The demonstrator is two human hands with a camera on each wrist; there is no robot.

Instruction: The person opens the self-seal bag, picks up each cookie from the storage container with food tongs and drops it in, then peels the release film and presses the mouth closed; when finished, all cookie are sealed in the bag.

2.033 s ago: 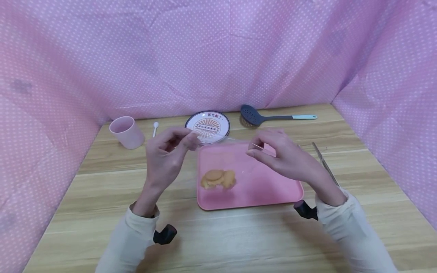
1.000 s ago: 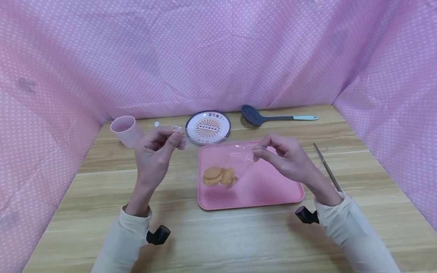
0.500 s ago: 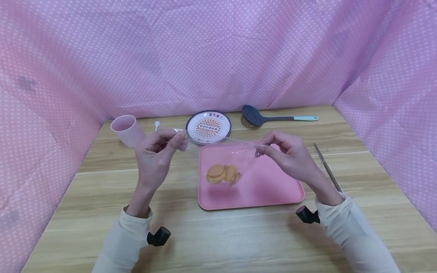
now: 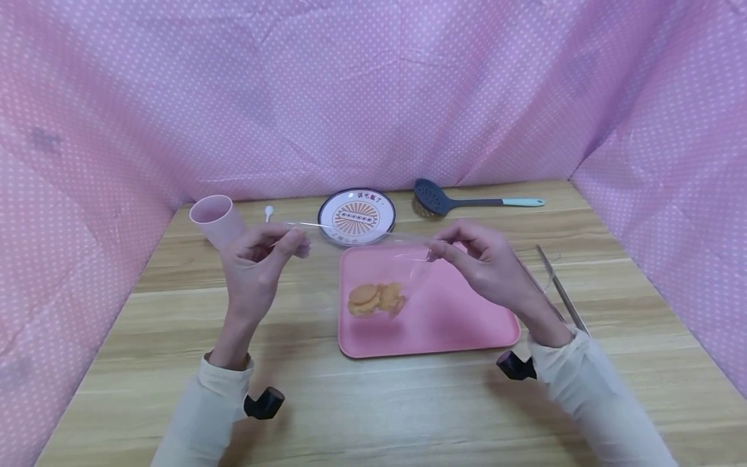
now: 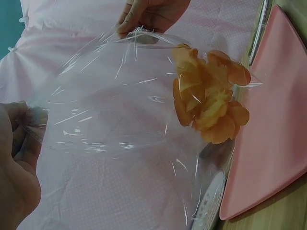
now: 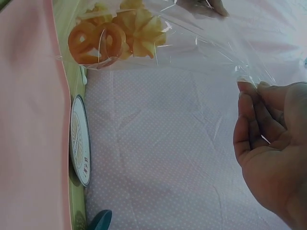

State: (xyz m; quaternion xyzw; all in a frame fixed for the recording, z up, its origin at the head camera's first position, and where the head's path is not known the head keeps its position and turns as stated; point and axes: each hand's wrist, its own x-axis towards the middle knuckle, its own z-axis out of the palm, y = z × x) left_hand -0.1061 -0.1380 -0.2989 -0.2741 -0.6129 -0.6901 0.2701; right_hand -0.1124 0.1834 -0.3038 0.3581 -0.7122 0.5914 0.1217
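A clear plastic bag (image 5: pixel 110 96) hangs between my hands, with several golden-brown cookies (image 4: pixel 376 299) in its bottom. The right wrist view shows the cookies (image 6: pixel 115 36) up close: some flower-shaped, one like a pretzel. My left hand (image 4: pixel 253 269) pinches one upper corner of the bag between thumb and fingers. At the opposite upper corner, my right hand (image 4: pixel 481 263) pinches the film the same way. Both hands are raised above the table, and the cookies hang over the left part of a pink tray (image 4: pixel 461 324).
Behind the tray lie a round patterned plate (image 4: pixel 357 217) and a slotted skimmer (image 4: pixel 432 197). A pink cup (image 4: pixel 218 220) and small white spoon (image 4: pixel 269 211) stand left, near my left hand. Thin metal tongs (image 4: pixel 560 285) lie right, partly behind my arm. Pink dotted cloth (image 4: pixel 373 97) walls the table.
My left hand has moved left and my right hand slightly right over two seconds, spreading the bag's top. In the last half second both shifted a little left, and the cookies swung left too.
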